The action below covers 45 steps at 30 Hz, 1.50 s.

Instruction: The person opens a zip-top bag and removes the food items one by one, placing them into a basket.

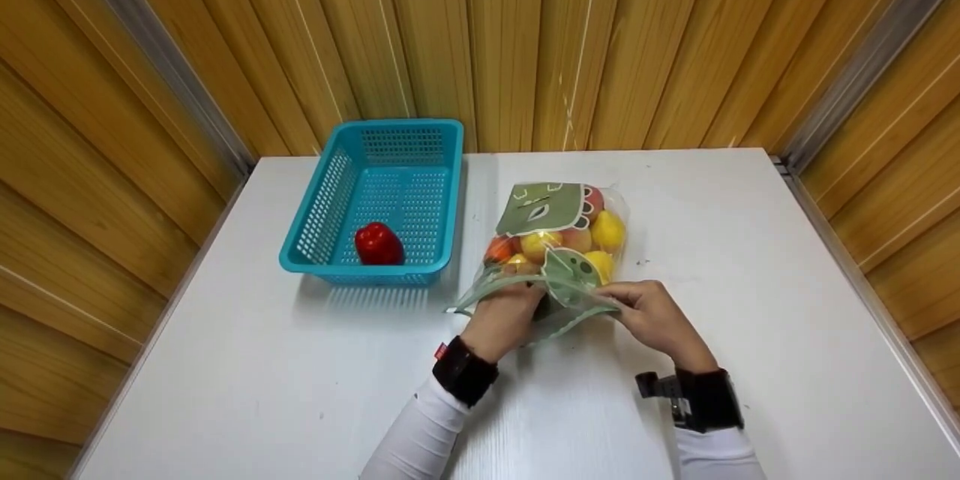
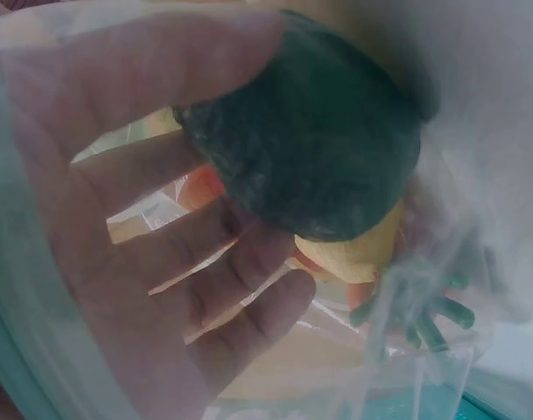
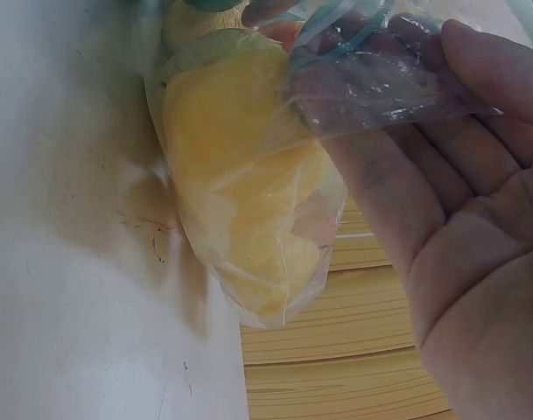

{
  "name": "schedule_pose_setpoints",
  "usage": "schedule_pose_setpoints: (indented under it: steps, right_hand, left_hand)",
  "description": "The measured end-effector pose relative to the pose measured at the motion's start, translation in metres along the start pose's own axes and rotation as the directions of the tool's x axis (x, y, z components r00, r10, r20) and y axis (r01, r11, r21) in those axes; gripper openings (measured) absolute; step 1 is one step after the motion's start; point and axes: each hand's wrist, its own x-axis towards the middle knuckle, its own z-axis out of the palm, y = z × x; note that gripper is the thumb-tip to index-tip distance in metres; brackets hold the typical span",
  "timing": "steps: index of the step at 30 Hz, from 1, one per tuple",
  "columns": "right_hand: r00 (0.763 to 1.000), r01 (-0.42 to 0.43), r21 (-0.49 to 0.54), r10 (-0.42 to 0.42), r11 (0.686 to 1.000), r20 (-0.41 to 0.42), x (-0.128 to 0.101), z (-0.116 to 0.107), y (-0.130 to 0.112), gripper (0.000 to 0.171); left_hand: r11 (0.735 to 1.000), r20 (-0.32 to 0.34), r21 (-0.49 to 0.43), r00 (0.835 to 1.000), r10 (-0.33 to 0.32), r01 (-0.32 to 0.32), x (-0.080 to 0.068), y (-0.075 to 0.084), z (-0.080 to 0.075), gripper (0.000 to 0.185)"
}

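A clear zip bag (image 1: pixel 559 229) with green cartoon prints lies on the white table (image 1: pixel 750 277), packed with yellow, orange and red fruit. Its mouth faces me. My left hand (image 1: pixel 504 319) reaches into the mouth. In the left wrist view the left hand (image 2: pixel 222 96) shows through the plastic, thumb and fingers curled around a dark green round fruit (image 2: pixel 310 131). My right hand (image 1: pixel 645 311) pinches the bag's rim on the right. In the right wrist view the rim (image 3: pixel 380 79) lies over the right hand's fingers (image 3: pixel 397 184), beside a yellow fruit (image 3: pixel 240 175) in the bag.
A blue slotted basket (image 1: pixel 300 240) stands at the table's back left with one red fruit (image 1: pixel 378 244) in it. Wooden panel walls close in the table on three sides. Bare tabletop lies to the right of the bag and along the front.
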Motion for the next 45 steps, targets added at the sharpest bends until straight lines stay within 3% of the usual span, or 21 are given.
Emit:
schedule_pose_setpoints:
  steps: [7, 12, 18, 22, 34, 41, 45]
  right_hand:
    - [1.0, -0.02, 0.019, 0.02, 1.0, 0.005, 0.001, -0.001, 0.0, 0.015]
    - [0.999, -0.045, 0.007, 0.045, 0.999, 0.008, 0.001, -0.002, 0.0, 0.015]
    - [0.998, -0.057, 0.006, 0.057, 0.998, 0.015, 0.001, -0.002, -0.001, 0.014]
    - [0.998, -0.058, 0.012, 0.058, 0.998, 0.007, 0.001, -0.002, -0.002, 0.015]
    - [1.0, -0.008, 0.029, 0.008, 1.0, 0.002, -0.001, -0.002, 0.001, 0.015]
    - [1.0, 0.003, 0.03, -0.003, 1.0, 0.0, -0.001, -0.001, 0.001, 0.015]
    - [1.0, -0.006, 0.035, 0.006, 0.999, 0.001, 0.0, -0.002, 0.0, 0.015]
  left_hand:
    - [0.995, -0.068, 0.095, 0.997, 0.032, -0.026, -0.001, 0.001, -0.003, 0.026]
    - [0.992, -0.05, 0.116, 0.997, 0.051, -0.044, 0.0, 0.002, -0.011, 0.023]
    - [0.999, 0.017, 0.015, 0.999, 0.033, -0.033, 0.002, 0.003, -0.025, 0.024]
    - [0.999, 0.047, -0.003, 0.998, 0.042, -0.042, 0.005, 0.005, -0.034, 0.03]
    - [0.994, 0.119, -0.09, 0.991, 0.067, -0.057, 0.002, 0.008, -0.067, 0.024]
    - [0.953, 0.173, -0.3, 0.981, 0.087, -0.031, 0.003, 0.001, -0.082, 0.031]
    - [0.926, 0.201, -0.376, 0.974, 0.102, -0.02, 0.003, -0.003, -0.089, 0.034]
